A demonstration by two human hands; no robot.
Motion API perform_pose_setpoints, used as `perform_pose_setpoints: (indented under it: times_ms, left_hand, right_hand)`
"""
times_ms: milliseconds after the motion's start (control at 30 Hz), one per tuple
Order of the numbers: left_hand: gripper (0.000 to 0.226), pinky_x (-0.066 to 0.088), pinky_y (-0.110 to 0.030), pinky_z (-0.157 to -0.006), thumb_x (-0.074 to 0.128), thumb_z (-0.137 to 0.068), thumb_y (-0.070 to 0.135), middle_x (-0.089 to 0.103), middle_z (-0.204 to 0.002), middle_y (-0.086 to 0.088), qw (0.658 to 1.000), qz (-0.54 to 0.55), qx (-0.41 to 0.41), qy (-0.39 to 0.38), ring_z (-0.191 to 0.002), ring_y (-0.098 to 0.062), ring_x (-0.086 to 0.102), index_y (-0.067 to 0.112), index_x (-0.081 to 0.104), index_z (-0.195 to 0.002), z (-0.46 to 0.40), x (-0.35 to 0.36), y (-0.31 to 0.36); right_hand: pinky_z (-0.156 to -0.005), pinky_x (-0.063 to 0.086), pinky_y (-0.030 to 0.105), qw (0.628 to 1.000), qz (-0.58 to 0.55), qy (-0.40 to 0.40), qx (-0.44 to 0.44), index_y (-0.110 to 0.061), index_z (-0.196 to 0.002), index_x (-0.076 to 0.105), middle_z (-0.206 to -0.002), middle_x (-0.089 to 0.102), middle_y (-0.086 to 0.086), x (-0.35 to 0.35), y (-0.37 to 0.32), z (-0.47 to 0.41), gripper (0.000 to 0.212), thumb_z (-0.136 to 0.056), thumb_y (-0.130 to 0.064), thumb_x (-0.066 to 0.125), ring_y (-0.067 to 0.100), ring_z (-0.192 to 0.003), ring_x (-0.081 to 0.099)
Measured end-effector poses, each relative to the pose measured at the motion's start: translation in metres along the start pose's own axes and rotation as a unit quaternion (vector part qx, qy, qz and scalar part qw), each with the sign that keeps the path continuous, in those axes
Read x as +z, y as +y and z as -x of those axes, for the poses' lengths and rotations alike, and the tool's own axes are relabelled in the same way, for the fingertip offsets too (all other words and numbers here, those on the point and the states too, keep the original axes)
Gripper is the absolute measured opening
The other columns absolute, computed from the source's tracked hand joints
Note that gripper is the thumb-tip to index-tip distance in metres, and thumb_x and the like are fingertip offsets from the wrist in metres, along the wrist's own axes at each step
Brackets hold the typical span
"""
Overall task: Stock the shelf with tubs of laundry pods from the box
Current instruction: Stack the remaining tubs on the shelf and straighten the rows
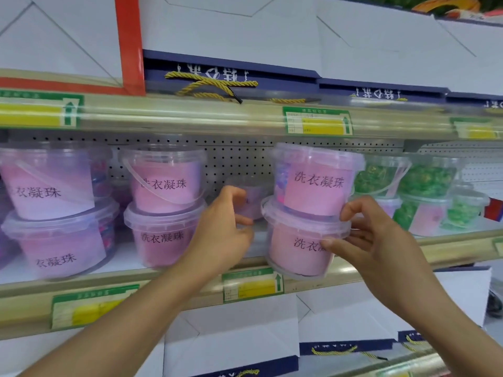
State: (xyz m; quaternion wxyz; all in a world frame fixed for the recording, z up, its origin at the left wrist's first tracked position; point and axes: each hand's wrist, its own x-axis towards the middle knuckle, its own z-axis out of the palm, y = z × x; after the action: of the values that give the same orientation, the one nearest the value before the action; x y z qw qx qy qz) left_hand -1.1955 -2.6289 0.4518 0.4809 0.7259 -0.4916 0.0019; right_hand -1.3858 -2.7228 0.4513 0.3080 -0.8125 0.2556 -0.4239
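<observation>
A stack of two pink-labelled tubs sits tilted at the front edge of the shelf (174,278). The right hand (381,240) grips the lower tub (296,248) at its rim, under the upper tub (315,180). Left of this stack, the left hand (226,229) hovers with fingers loosely curled, holding nothing.

Small rear tub (251,195) half hidden behind left hand (221,227).
</observation>
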Motion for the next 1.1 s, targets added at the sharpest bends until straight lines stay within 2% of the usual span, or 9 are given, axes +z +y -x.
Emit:
perform_pose_setpoints:
  times_ms: [67, 100, 167, 300, 433, 600, 800, 900, 1100]
  left_hand:
    - [0.049, 0.044, -0.021, -0.07, 0.057, -0.08, 0.002, 0.058, -0.119, -0.001, 0.995, -0.097, -0.002, -0.001, -0.093, -0.012, 0.06, 0.016, 0.044, -0.126, -0.015, -0.001, 0.002]
    - [0.048, 0.044, -0.026, -0.077, 0.058, -0.08, 0.003, 0.059, -0.119, -0.006, 0.99, -0.142, 0.006, 0.0, -0.101, -0.02, 0.059, 0.012, 0.046, -0.125, -0.023, 0.0, 0.004]
    - [0.041, 0.043, -0.032, -0.081, 0.058, -0.08, 0.003, 0.058, -0.118, -0.014, 0.981, -0.195, 0.021, -0.005, -0.106, -0.031, 0.056, 0.006, 0.05, -0.119, -0.042, 0.005, 0.006]
    - [0.044, 0.043, -0.038, -0.089, 0.061, -0.082, 0.009, 0.052, -0.125, -0.016, 0.952, -0.304, -0.008, -0.036, -0.115, -0.033, 0.051, 0.006, 0.047, -0.124, -0.087, 0.02, 0.001]
    - [0.043, 0.043, -0.039, -0.085, 0.057, -0.085, 0.01, 0.05, -0.123, -0.016, 0.898, -0.432, -0.047, -0.066, -0.115, -0.034, 0.051, 0.007, 0.044, -0.126, -0.11, 0.025, -0.008]
    - [0.038, 0.041, -0.039, -0.089, 0.052, -0.089, 0.008, 0.05, -0.124, -0.016, 0.877, -0.481, 0.0, -0.018, -0.114, -0.035, 0.052, 0.006, 0.046, -0.127, -0.119, 0.031, -0.014]
    - [0.038, 0.04, -0.037, -0.085, 0.051, -0.086, 0.005, 0.052, -0.122, -0.013, 0.854, -0.519, 0.015, -0.016, -0.113, -0.031, 0.053, 0.008, 0.051, -0.124, -0.115, 0.029, -0.007]
    - [0.041, 0.04, -0.036, -0.084, 0.056, -0.085, 0.007, 0.052, -0.123, -0.012, 0.857, -0.515, 0.003, -0.021, -0.114, -0.03, 0.052, 0.011, 0.051, -0.126, -0.112, 0.025, -0.003]
    - [0.047, 0.043, -0.037, -0.081, 0.064, -0.083, 0.012, 0.05, -0.125, -0.011, 0.875, -0.483, -0.012, -0.037, -0.118, -0.03, 0.049, 0.012, 0.049, -0.128, -0.107, 0.021, 0.0]
  right_hand:
    - [-0.077, 0.054, 0.032, 1.0, -0.003, 0.012, 0.007, -0.035, -0.077, 0.047, -0.088, 0.07, -0.007, -0.008, -0.001, 0.005, 0.034, -0.072, -0.018, 0.077, 0.005, -0.085, 0.068]
    - [-0.077, 0.054, 0.032, 1.0, 0.002, 0.019, 0.006, -0.034, -0.077, 0.047, -0.089, 0.069, -0.007, -0.012, 0.0, 0.006, 0.034, -0.071, -0.018, 0.077, 0.006, -0.086, 0.068]
    - [-0.076, 0.053, 0.032, 0.999, 0.03, 0.035, 0.004, -0.034, -0.078, 0.047, -0.092, 0.067, -0.009, -0.02, 0.002, 0.009, 0.034, -0.071, -0.02, 0.077, 0.009, -0.09, 0.066]
    - [-0.077, 0.047, 0.026, 0.996, 0.068, 0.05, 0.004, -0.037, -0.078, 0.045, -0.099, 0.064, -0.012, -0.029, 0.007, 0.011, 0.037, -0.071, -0.02, 0.077, 0.009, -0.095, 0.063]
    - [-0.067, 0.042, 0.011, 0.996, 0.076, 0.048, -0.003, -0.035, -0.079, 0.046, -0.092, 0.06, -0.021, -0.032, 0.012, 0.01, 0.036, -0.07, -0.02, 0.078, -0.01, -0.09, 0.056]
    - [-0.065, 0.04, 0.01, 0.995, 0.081, 0.052, 0.0, -0.033, -0.081, 0.046, -0.096, 0.062, -0.013, -0.03, 0.016, 0.01, 0.035, -0.07, -0.022, 0.078, -0.008, -0.09, 0.056]
    - [-0.066, 0.04, 0.017, 0.995, 0.085, 0.05, -0.008, -0.035, -0.08, 0.044, -0.098, 0.061, -0.009, -0.029, 0.017, 0.012, 0.036, -0.07, -0.024, 0.077, 0.007, -0.091, 0.059]
    - [-0.067, 0.042, 0.019, 0.996, 0.073, 0.049, -0.01, -0.036, -0.079, 0.045, -0.1, 0.063, -0.009, -0.029, 0.017, 0.012, 0.036, -0.069, -0.025, 0.077, 0.009, -0.093, 0.061]
    - [-0.066, 0.04, 0.014, 0.997, 0.066, 0.043, -0.01, -0.036, -0.08, 0.046, -0.097, 0.064, -0.011, -0.024, 0.016, 0.011, 0.036, -0.07, -0.024, 0.077, 0.007, -0.093, 0.061]
